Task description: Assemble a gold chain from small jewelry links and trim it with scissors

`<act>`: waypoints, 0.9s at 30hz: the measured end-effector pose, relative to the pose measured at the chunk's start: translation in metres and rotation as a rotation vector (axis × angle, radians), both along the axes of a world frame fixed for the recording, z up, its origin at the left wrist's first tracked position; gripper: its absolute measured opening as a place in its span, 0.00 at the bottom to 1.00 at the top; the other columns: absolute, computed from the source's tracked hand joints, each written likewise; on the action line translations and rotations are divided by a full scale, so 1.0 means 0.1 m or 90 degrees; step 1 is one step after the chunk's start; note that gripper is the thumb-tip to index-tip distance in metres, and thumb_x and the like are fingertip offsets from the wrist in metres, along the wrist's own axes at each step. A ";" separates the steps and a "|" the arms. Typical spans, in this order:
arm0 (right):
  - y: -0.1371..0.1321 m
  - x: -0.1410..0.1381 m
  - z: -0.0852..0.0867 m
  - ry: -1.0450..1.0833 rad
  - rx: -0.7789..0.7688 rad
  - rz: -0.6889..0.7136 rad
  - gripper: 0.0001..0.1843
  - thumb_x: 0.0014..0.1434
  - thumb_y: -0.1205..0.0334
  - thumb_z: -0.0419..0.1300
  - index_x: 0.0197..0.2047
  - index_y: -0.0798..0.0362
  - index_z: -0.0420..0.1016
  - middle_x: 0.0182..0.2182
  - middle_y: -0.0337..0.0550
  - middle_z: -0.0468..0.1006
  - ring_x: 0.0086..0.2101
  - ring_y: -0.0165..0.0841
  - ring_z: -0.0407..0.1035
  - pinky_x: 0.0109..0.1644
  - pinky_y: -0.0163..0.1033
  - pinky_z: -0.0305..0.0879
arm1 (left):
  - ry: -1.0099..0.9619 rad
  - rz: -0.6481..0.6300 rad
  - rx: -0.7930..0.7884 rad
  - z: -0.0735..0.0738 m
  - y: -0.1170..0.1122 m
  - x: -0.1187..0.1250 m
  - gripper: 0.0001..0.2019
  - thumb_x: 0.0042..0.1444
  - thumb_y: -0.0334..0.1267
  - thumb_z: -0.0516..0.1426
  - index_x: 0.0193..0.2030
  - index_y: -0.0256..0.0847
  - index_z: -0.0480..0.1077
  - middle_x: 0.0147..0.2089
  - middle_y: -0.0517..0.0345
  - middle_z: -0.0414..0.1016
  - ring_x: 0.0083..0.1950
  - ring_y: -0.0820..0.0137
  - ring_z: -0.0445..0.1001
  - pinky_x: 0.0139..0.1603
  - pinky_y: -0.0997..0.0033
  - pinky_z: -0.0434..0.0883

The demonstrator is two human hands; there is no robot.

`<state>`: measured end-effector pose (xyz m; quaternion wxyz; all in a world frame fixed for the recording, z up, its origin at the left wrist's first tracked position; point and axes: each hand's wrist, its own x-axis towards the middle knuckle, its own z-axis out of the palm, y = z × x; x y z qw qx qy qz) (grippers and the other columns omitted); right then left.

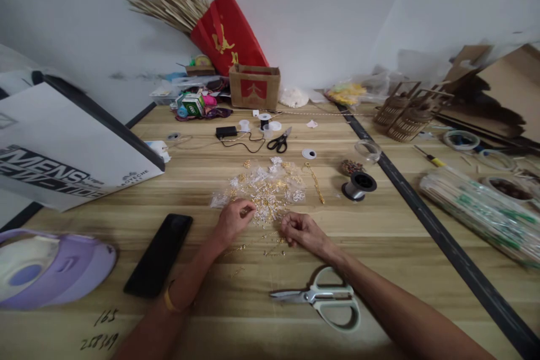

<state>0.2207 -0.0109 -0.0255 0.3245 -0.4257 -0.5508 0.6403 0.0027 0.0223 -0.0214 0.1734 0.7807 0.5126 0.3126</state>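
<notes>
My left hand (235,220) is closed in a pinch at the near left edge of a pile of small gold and clear beads and charms (265,202). What its fingertips hold is too small to make out. At the near right edge of the pile, my right hand (302,229) is also closed, with thumb and fingers pressed together on something I cannot make out. Thin gold chain pieces (248,246) with small beads lie on the table between and in front of the hands. Small plastic bags (220,199) lie among the beads.
Large pale-handled scissors (333,296) lie beneath my right forearm. A black phone (158,256) and a purple visor cap (80,263) are at left. A wire spool (358,185), a gold chain (314,183) and black scissors (279,140) lie beyond the hands. Wrapped sticks (481,211) occupy the right.
</notes>
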 end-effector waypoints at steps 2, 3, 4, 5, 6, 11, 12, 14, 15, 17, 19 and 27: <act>0.00 0.00 0.00 0.002 0.001 -0.002 0.10 0.50 0.58 0.59 0.27 0.55 0.65 0.16 0.32 0.66 0.16 0.22 0.59 0.19 0.27 0.59 | 0.001 0.004 -0.019 -0.01 0.03 -0.05 0.06 0.50 0.26 0.57 0.32 0.38 0.73 0.31 0.58 0.77 0.33 0.72 0.74 0.37 0.73 0.69; 0.00 0.00 -0.01 0.000 0.002 -0.003 0.10 0.50 0.58 0.59 0.27 0.55 0.65 0.16 0.32 0.66 0.16 0.22 0.59 0.19 0.27 0.58 | 0.009 0.001 -0.027 -0.01 0.05 -0.07 0.06 0.50 0.26 0.57 0.33 0.38 0.74 0.32 0.57 0.77 0.33 0.71 0.74 0.37 0.73 0.69; -0.01 0.00 -0.01 -0.002 0.001 -0.004 0.10 0.50 0.58 0.59 0.27 0.55 0.65 0.16 0.32 0.66 0.16 0.22 0.59 0.19 0.27 0.58 | 0.022 -0.004 -0.030 0.00 0.06 -0.10 0.06 0.50 0.27 0.57 0.33 0.38 0.74 0.32 0.56 0.78 0.34 0.71 0.74 0.38 0.73 0.69; -0.01 0.00 -0.01 -0.005 0.002 -0.004 0.10 0.50 0.58 0.59 0.27 0.55 0.64 0.16 0.32 0.66 0.16 0.22 0.59 0.19 0.27 0.58 | 0.037 -0.008 -0.031 0.00 0.07 -0.12 0.06 0.51 0.27 0.57 0.33 0.37 0.74 0.32 0.56 0.78 0.34 0.70 0.74 0.39 0.72 0.69; -0.01 0.00 -0.01 -0.007 0.002 -0.003 0.10 0.50 0.58 0.59 0.27 0.55 0.64 0.16 0.32 0.66 0.16 0.22 0.59 0.19 0.27 0.58 | 0.052 -0.011 -0.030 0.01 0.07 -0.13 0.06 0.51 0.27 0.57 0.33 0.37 0.75 0.32 0.55 0.78 0.35 0.69 0.74 0.40 0.70 0.69; -0.02 0.00 -0.01 -0.013 0.008 -0.003 0.12 0.51 0.55 0.59 0.27 0.55 0.64 0.16 0.32 0.66 0.16 0.22 0.60 0.19 0.27 0.59 | 0.094 -0.017 -0.060 0.06 0.07 -0.17 0.06 0.51 0.27 0.57 0.32 0.37 0.75 0.33 0.55 0.78 0.37 0.69 0.74 0.42 0.70 0.69; -0.02 -0.01 0.00 -0.017 0.010 -0.005 0.13 0.51 0.54 0.59 0.27 0.55 0.64 0.16 0.32 0.66 0.16 0.22 0.60 0.19 0.27 0.58 | 0.098 -0.016 -0.069 0.07 0.07 -0.17 0.06 0.51 0.27 0.57 0.31 0.38 0.75 0.33 0.56 0.78 0.36 0.69 0.74 0.41 0.71 0.68; -0.02 -0.01 0.00 -0.024 0.013 -0.008 0.13 0.51 0.54 0.59 0.27 0.55 0.64 0.16 0.32 0.66 0.16 0.22 0.59 0.19 0.27 0.58 | 0.113 -0.018 -0.077 0.09 0.06 -0.16 0.06 0.51 0.27 0.57 0.30 0.38 0.75 0.33 0.56 0.78 0.36 0.69 0.74 0.40 0.71 0.68; -0.03 -0.01 0.00 -0.025 0.014 -0.009 0.13 0.51 0.54 0.59 0.27 0.55 0.64 0.16 0.32 0.66 0.16 0.22 0.59 0.19 0.27 0.58 | 0.123 -0.025 -0.077 0.09 0.05 -0.16 0.06 0.51 0.27 0.56 0.30 0.38 0.75 0.33 0.56 0.78 0.36 0.69 0.73 0.40 0.71 0.68; -0.03 -0.01 0.00 -0.019 0.012 -0.009 0.13 0.51 0.53 0.59 0.27 0.55 0.64 0.16 0.32 0.65 0.16 0.22 0.59 0.19 0.27 0.58 | 0.149 -0.041 -0.071 0.11 0.05 -0.16 0.06 0.51 0.27 0.57 0.29 0.38 0.74 0.32 0.56 0.77 0.36 0.69 0.73 0.41 0.71 0.67; -0.03 -0.01 0.00 -0.012 0.012 -0.008 0.13 0.51 0.53 0.60 0.27 0.55 0.64 0.16 0.32 0.65 0.16 0.22 0.59 0.19 0.27 0.58 | 0.170 -0.057 -0.067 0.12 0.05 -0.17 0.06 0.51 0.27 0.57 0.29 0.38 0.74 0.31 0.57 0.76 0.36 0.69 0.72 0.41 0.71 0.66; -0.02 0.00 -0.01 -0.010 0.009 -0.001 0.15 0.51 0.51 0.60 0.27 0.54 0.64 0.16 0.32 0.65 0.16 0.23 0.59 0.19 0.28 0.57 | 0.216 -0.074 -0.082 0.12 0.05 -0.20 0.06 0.55 0.30 0.56 0.32 0.38 0.75 0.32 0.55 0.76 0.37 0.67 0.72 0.41 0.70 0.65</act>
